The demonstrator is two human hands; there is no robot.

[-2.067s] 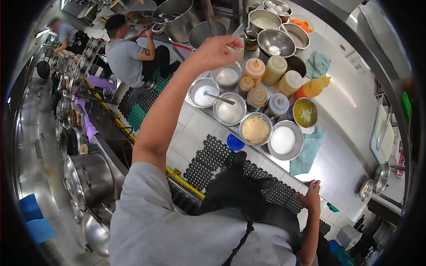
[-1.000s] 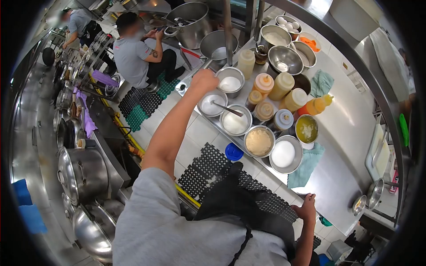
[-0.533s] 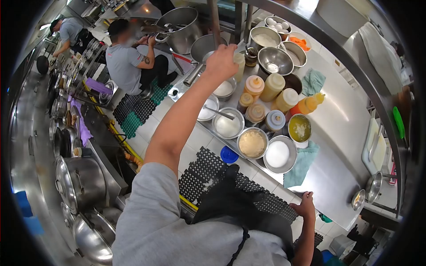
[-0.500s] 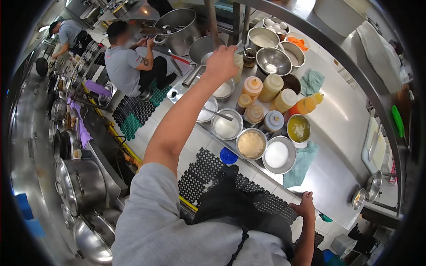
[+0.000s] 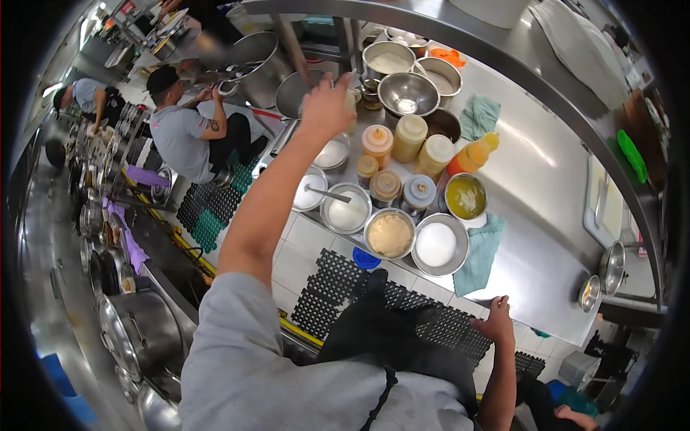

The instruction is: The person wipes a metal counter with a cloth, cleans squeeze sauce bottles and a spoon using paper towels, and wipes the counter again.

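From my remote seat, what matters most in the head view is the left hand (image 5: 327, 111): it is lifted above the upper-middle part of the frame, fingers parted, with nothing visibly gripped. Beside it, partly hidden, is a pale bottle (image 5: 351, 105); I cannot tell whether they touch. To its left sits a deep pan (image 5: 293, 95), and below is a bowl of white powder (image 5: 332, 154), partly behind the wrist. I judge that this hand carries nothing, so the bottle stands on its own support.

Nearer the middle, I see a spoon (image 5: 329, 193) leaning across two bowls, with a bowl of tan powder (image 5: 389, 235) to their right. A green cloth (image 5: 477, 262) lies on the steel counter (image 5: 535, 244).

At lower right, the right hand (image 5: 497, 325) is by the counter's near edge, thumb and fingers apart and nothing seen between them. I cannot tell if its fingertips meet the edge.
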